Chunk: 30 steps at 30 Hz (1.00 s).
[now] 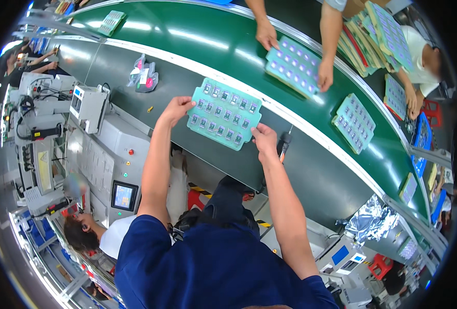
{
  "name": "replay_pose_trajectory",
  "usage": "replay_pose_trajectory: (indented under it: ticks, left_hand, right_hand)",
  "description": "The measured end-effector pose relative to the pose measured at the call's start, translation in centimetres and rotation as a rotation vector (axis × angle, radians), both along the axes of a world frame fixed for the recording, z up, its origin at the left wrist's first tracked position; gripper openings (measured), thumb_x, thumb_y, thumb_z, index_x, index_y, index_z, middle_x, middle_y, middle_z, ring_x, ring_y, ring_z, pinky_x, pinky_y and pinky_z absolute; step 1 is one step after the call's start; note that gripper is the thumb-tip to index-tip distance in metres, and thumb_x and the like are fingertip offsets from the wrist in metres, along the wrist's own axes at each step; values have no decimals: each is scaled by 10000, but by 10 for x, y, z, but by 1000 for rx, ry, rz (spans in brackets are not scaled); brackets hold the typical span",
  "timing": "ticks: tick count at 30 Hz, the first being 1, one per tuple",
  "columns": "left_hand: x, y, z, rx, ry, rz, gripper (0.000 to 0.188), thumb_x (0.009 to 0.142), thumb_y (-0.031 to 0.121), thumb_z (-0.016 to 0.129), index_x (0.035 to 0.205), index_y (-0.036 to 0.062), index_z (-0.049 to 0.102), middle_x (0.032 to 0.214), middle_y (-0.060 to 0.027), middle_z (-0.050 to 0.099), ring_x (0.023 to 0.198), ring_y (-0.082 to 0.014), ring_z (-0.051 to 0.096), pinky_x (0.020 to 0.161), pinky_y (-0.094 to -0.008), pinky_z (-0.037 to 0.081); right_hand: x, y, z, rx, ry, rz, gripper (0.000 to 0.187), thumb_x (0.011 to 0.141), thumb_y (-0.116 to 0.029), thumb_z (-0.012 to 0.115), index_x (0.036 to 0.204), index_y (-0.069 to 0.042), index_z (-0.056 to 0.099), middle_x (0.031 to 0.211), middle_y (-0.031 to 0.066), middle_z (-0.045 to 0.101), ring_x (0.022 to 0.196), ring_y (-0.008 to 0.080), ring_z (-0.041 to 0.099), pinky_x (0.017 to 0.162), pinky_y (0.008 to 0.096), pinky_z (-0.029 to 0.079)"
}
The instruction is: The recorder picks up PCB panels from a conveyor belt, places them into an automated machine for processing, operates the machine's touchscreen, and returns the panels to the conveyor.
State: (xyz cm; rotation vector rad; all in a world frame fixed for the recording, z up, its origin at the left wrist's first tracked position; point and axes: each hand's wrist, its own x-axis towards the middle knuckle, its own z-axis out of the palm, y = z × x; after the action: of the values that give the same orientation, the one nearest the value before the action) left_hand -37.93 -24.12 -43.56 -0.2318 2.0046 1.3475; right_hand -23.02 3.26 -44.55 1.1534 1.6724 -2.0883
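Between my two hands is a pale green tray with small electronic modules set in rows in its pockets. My left hand pinches its left edge, and my right hand grips the lower right corner. The tray is held level above the dark grey bench, close to the white rail of the conveyor. Its underside is hidden. Across the belt, a co-worker's two hands hold a similar filled tray by its opposite sides.
Along the green conveyor lie more trays, one to the right and one far left. A bagged item rests on the bench. A screwdriver-like tool stands beside my right hand. Crumpled foil sits at lower right.
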Motion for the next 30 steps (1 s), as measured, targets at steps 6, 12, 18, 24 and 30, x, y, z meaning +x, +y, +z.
replay_pose_trajectory:
  ticks: [6, 12, 18, 24, 30]
  left_hand:
    - [8, 48, 57, -25, 267, -228, 242, 884, 189, 631, 1017, -8, 675, 848, 5, 635, 738, -79, 514, 615, -276, 419]
    - [48, 198, 25, -3, 510, -676, 180, 802, 169, 638, 914, 31, 668, 701, -122, 630, 633, -164, 566, 598, -360, 449]
    - [120, 401, -38, 92, 541, -1249, 228, 721, 221, 661, 880, 70, 723, 855, -183, 680, 758, -335, 656, 681, -443, 510]
    - [156, 517, -103, -53, 843, -1981, 324, 780, 334, 626, 995, 104, 705, 921, -142, 692, 843, -353, 651, 776, -453, 514]
    - [183, 536, -89, 8, 634, -2123, 280, 760, 203, 632, 1001, 77, 700, 904, -147, 692, 817, -299, 657, 741, -427, 509]
  right_hand:
    - [45, 29, 46, -70, 21, -77, 185, 899, -110, 580, 1048, -43, 666, 906, -8, 659, 792, 79, 571, 671, 236, 430]
    - [180, 84, 46, -71, 43, -498, 277, 881, -82, 620, 1143, -2, 581, 975, 32, 638, 826, 122, 575, 674, 283, 443]
    - [283, 80, 13, -122, 16, -1004, 102, 897, -64, 589, 990, -74, 547, 862, 18, 609, 715, 104, 554, 622, 254, 427]
    - [272, 55, -30, -360, 25, -1253, 75, 868, 36, 530, 891, -28, 497, 787, 58, 542, 694, 156, 525, 639, 263, 465]
    - [251, 27, -51, -591, 87, -1538, 63, 897, -1, 527, 939, -45, 545, 829, 43, 559, 735, 146, 551, 719, 285, 500]
